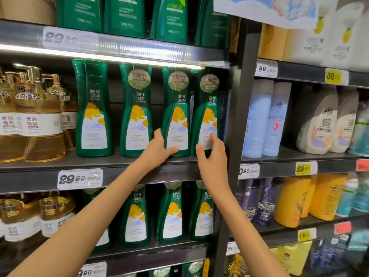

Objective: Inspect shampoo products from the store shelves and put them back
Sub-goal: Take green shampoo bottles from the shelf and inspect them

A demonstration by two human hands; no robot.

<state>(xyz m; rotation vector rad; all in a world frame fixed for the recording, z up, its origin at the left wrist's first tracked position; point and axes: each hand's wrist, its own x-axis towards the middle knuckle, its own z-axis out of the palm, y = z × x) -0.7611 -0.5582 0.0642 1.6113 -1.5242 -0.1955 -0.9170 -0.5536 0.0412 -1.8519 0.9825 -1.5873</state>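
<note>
the green shampoo bottle (pixel 175 110) stands upright on the middle shelf (pixel 119 162), label facing me, third in a row of four alike. amber pump bottles (pixel 38 114) crowd the left. my left hand (pixel 159 146) cups its lower left side, thumb across the base. my right hand (pixel 211 156) is spread, fingertips touching the neighbouring bottle (pixel 207 110).

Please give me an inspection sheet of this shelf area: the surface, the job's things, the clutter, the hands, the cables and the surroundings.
Surface: dark middle shelf with a 29.90 price tag.
Job's things: four green shampoo bottles upright in a row; third bottle, fourth bottle.
Clutter: nothing seen.
Hands: left hand wraps the third bottle's base; right hand is open, fingers touching the fourth bottle's label.
Cables: nothing seen.
Surroundings: golden pump bottles at left, pale blue bottles at right, more green bottles above and below.
</note>
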